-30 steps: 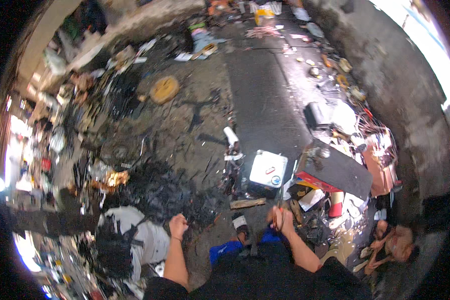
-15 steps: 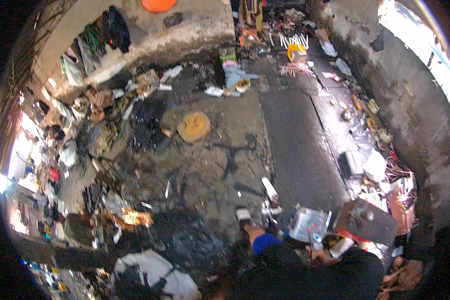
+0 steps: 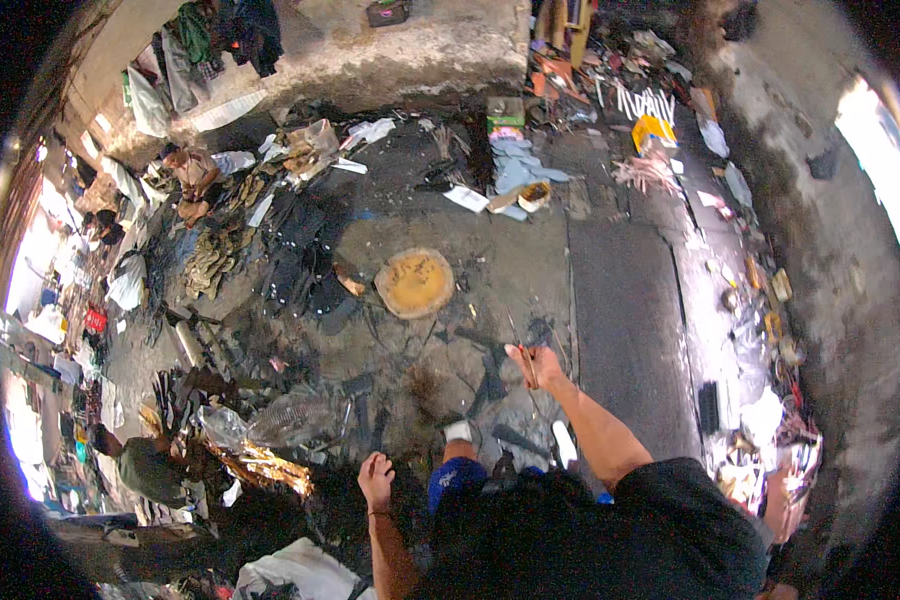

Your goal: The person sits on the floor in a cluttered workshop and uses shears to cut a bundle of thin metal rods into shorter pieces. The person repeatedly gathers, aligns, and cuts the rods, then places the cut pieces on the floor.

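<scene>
My right hand (image 3: 538,368) is stretched out ahead over the dark floor, its fingers closed round a thin pointed tool with a reddish handle (image 3: 531,377). Blur and small size hide the tool's exact kind. Lower and to the left, my left hand (image 3: 376,480) is raised with its fingers curled in, and nothing shows in it. A round block with a yellowish top (image 3: 415,283) stands on the floor beyond both hands, touched by neither. Near my foot lies a white elongated piece (image 3: 564,443).
A dark flat mat (image 3: 625,310) stretches along the right. Pale blue sheets (image 3: 522,165) and black scraps (image 3: 300,265) litter the floor. One person (image 3: 192,180) sits at the far left; another in dark green (image 3: 150,470) is nearer. Plastic and scraps line the right wall (image 3: 820,200).
My right hand has moved up and forward from low beside a clear container and now holds the thin tool out. My left hand has come into view. The container and brown board no longer show.
</scene>
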`<action>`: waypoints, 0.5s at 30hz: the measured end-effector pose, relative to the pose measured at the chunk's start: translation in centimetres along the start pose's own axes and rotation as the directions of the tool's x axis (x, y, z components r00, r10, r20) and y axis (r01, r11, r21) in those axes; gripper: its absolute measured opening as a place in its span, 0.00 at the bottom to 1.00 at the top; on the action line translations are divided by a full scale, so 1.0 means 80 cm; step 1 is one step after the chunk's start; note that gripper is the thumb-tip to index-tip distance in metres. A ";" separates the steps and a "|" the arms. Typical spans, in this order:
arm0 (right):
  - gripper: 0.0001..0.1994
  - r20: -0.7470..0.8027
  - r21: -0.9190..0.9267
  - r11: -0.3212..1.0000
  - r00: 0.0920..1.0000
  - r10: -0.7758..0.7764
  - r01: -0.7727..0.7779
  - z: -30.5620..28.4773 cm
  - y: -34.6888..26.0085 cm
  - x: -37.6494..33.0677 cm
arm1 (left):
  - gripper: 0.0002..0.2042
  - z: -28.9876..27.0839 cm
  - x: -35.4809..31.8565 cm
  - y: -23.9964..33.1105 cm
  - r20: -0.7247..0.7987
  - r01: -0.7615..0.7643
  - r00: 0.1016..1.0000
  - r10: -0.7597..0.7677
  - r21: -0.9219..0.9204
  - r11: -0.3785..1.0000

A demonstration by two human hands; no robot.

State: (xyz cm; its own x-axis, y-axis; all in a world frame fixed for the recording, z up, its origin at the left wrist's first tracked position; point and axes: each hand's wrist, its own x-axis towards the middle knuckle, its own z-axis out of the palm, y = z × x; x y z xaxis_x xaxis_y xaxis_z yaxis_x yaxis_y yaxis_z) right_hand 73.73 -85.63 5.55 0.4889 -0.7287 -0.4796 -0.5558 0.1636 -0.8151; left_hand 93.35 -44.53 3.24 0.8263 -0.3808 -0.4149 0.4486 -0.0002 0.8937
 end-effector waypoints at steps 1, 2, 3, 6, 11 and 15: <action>0.22 -0.006 -0.001 0.997 0.997 -0.082 0.082 0.001 -0.025 0.037 | 0.16 0.019 0.043 0.006 0.043 -0.046 0.998 0.038 0.222 0.974; 0.33 0.033 -0.019 1.000 0.999 0.000 0.000 0.007 -0.035 0.069 | 0.15 0.028 0.088 0.007 0.138 -0.174 0.982 0.126 0.433 0.884; 0.32 0.016 -0.062 0.998 0.999 0.029 -0.028 0.014 -0.032 0.101 | 0.14 0.032 0.128 -0.002 0.188 -0.237 0.968 0.165 0.481 0.844; 0.27 -0.021 -0.010 0.985 0.985 -0.171 0.171 0.022 0.028 0.181 | 0.15 0.030 0.236 -0.056 0.110 -0.037 0.994 -0.023 0.516 0.856; 0.23 -0.011 -0.801 0.598 0.998 -0.066 0.030 -0.039 0.186 0.157 | 0.15 0.014 0.351 -0.129 0.335 -0.280 0.912 -0.236 0.930 0.238; 0.22 -0.155 0.217 0.744 0.731 0.665 -0.632 -0.057 0.202 0.181 | 0.11 0.040 0.461 -0.075 0.358 -0.243 0.904 -0.233 0.880 0.409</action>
State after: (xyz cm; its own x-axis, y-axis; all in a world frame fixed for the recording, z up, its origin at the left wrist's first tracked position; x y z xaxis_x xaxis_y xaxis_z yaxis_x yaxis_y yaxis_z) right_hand 68.77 -96.52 -13.08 -0.1165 -0.5264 -0.8422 -0.5768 0.7262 -0.3741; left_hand 120.08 -61.53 -16.90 0.5204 -0.6753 -0.5226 -0.3169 -0.7211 0.6161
